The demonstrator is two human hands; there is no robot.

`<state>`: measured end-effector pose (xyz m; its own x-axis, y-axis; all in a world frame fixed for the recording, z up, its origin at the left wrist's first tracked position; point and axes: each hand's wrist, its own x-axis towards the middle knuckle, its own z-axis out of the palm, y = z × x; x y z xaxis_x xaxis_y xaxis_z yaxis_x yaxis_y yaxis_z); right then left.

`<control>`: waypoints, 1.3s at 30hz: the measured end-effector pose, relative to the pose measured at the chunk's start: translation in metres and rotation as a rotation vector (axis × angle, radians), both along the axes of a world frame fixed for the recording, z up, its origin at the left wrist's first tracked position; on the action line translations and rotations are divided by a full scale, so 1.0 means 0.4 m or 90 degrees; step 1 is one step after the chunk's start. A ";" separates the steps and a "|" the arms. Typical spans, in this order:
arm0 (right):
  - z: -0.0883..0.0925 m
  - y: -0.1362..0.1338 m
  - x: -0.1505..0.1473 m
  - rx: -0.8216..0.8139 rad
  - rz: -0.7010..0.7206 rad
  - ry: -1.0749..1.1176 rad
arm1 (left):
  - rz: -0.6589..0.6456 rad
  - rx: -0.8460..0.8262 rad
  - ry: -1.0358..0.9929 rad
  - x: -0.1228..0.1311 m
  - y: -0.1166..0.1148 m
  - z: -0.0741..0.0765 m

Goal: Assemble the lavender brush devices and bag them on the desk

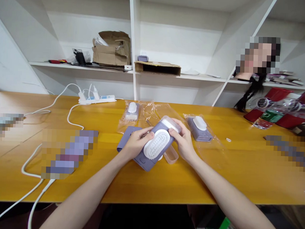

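Note:
Both hands hold a purple-grey box-shaped device (pixel 147 162) tilted above the table, its white oval bristled pad facing up. My left hand (pixel 135 142) grips its left side, thumb at the pad's edge. My right hand (pixel 185 140) is closed around the upper right end, by a clear cover (pixel 171 123). Beneath the device lie a purple-grey flat piece (pixel 125 138) and a pale pinkish tray-like part (pixel 172 155), partly hidden. Two similar purple-grey units with white oval tops, one to the left (pixel 131 115) and one to the right (pixel 203 134), lie on clear plastic wrapping.
A power strip (pixel 103 99) with white cables stands at the back left. Phone-like blurred objects lie left (pixel 72 153) and right (pixel 288 151). At the right are a plastic bottle (pixel 269 115) and red containers. Cardboard boxes (pixel 112 53) sit on the shelf. A small white ring (pixel 228 140) lies on the table.

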<state>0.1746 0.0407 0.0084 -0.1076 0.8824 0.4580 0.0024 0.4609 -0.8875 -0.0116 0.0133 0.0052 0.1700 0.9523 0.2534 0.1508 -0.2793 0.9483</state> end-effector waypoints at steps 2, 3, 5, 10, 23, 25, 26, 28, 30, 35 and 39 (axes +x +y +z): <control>0.000 -0.003 0.001 0.026 0.013 -0.002 | -0.022 0.015 0.027 -0.003 -0.001 0.000; 0.002 -0.005 0.002 0.041 0.019 -0.005 | -0.030 0.021 0.036 -0.004 -0.003 0.001; 0.007 -0.010 0.004 0.075 0.028 -0.015 | -0.038 0.027 0.051 -0.008 -0.008 0.005; 0.005 -0.023 0.004 0.155 0.072 -0.054 | -0.065 0.035 0.054 -0.007 -0.026 0.012; -0.015 -0.040 0.000 0.214 0.005 -0.099 | -0.067 0.125 0.075 0.000 -0.043 0.000; -0.015 -0.039 0.000 0.217 0.005 -0.109 | -0.071 0.106 0.064 0.002 -0.041 -0.002; -0.014 -0.038 0.000 0.216 0.004 -0.113 | -0.075 0.094 0.054 0.003 -0.039 -0.004; -0.012 -0.035 0.000 0.210 0.005 -0.120 | -0.084 0.074 0.024 0.006 -0.034 -0.007; -0.008 -0.033 -0.001 0.198 0.003 -0.125 | -0.093 0.051 -0.008 0.009 -0.031 -0.009; -0.006 -0.030 -0.002 0.145 0.020 -0.083 | -0.104 -0.015 -0.073 0.016 -0.025 -0.010; -0.010 -0.019 -0.002 0.069 0.073 0.010 | -0.117 -0.018 -0.157 0.021 -0.016 -0.014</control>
